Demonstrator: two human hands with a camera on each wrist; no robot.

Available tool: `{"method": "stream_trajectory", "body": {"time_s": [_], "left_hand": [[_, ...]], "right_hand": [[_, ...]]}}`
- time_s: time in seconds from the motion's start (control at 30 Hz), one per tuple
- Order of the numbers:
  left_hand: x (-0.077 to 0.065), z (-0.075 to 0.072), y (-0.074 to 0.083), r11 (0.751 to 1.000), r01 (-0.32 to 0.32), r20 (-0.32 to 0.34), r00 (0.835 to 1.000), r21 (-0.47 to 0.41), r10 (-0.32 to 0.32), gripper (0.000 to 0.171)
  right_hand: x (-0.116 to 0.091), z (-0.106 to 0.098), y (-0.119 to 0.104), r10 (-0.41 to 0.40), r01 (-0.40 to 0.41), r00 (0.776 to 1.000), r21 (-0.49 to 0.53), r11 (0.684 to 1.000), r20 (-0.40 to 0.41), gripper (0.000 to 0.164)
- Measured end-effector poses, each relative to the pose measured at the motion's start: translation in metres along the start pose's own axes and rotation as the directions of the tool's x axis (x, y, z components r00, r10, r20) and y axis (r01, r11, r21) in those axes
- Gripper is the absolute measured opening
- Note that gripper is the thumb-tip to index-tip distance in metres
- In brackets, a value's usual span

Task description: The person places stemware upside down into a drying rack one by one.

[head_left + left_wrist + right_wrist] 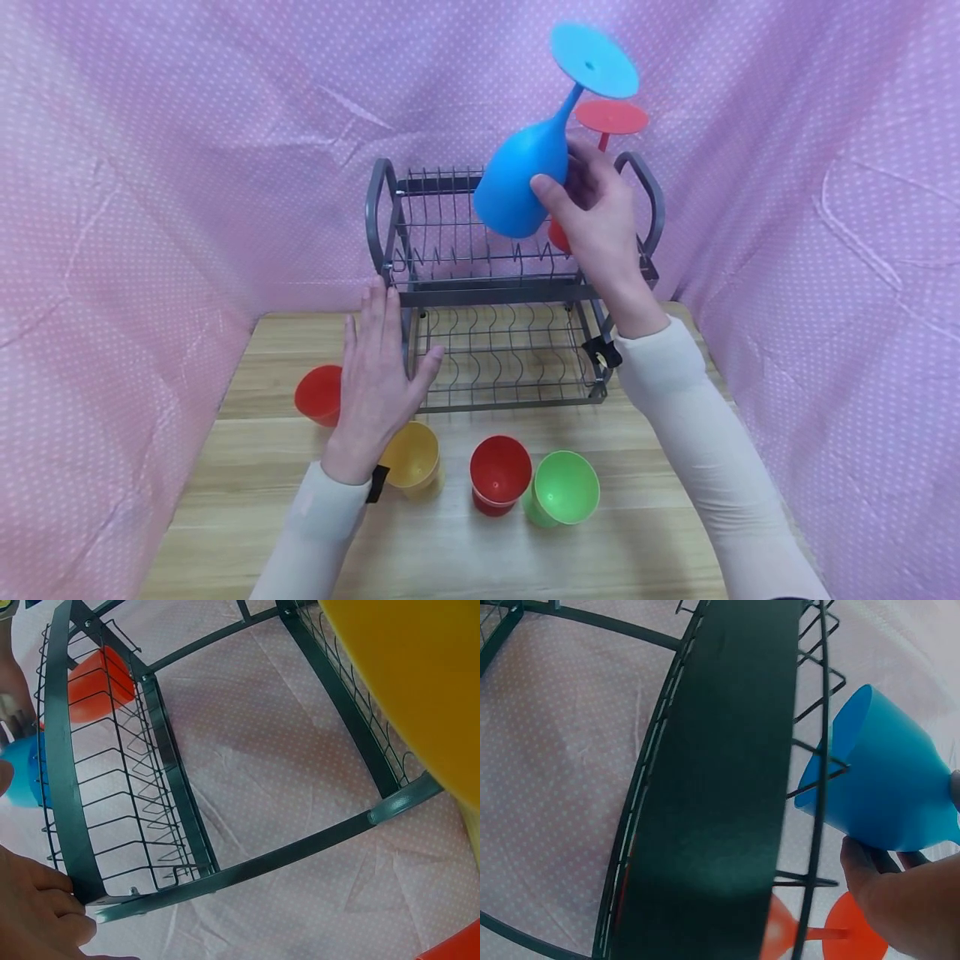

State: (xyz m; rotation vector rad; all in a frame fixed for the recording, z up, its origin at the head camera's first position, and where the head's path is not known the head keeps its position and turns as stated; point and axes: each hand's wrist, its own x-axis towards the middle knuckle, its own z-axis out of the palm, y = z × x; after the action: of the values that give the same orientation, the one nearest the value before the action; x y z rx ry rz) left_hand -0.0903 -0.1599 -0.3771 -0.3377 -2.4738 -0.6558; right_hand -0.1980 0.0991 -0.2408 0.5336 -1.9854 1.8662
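Plainly the blue plastic stemmed goblet [525, 179] is a light, stiff thing: it hangs upside down above the upper tier of the grey wire two-tier dish rack [510, 287], foot uppermost and tilted to the right, mouth toward the tines. The right hand [596, 212] holds it round the bowl, thumb on the near side, which looks the soundest place to take it; the thin stem would give less control, and the smooth wall may be slippery.

Just behind that hand an inverted red plastic goblet [609, 121] already stands in the right far part of the same tier, so it and the upright tines crowd the space under the blue one.

The left hand [378, 375] lies flat with straight fingers against the near left post of the rack. On the wooden worktop [450, 542] near it stand a yellow plastic cup [411, 457], a red plastic cup [498, 471], a green plastic cup [564, 490] and, far left, another red-orange cup [318, 393]. Pink dotted cloth [150, 167] surrounds everything.
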Motion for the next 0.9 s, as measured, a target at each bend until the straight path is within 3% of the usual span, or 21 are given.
{"method": "stream_trajectory", "body": {"time_s": [0.27,0.53,0.9], "left_hand": [[0.001,0.000,0.000,1.000,0.001,-0.004,1.000,-0.002,-0.001,0.086],[0.000,0.000,0.000,1.000,0.010,0.003,1.000,-0.010,-0.010,0.085],[0.001,-0.001,0.000,0.999,0.030,0.028,0.999,-0.021,-0.029,0.087]], "right_hand": [[0.007,0.001,0.008,0.047,-0.045,0.997,-0.044,0.998,0.055,0.059],[0.011,0.000,0.016,0.120,-0.102,0.989,-0.176,0.979,0.092,0.065],[0.023,-0.004,0.023,0.227,-0.147,0.952,-0.342,0.928,0.208,0.068]]}}
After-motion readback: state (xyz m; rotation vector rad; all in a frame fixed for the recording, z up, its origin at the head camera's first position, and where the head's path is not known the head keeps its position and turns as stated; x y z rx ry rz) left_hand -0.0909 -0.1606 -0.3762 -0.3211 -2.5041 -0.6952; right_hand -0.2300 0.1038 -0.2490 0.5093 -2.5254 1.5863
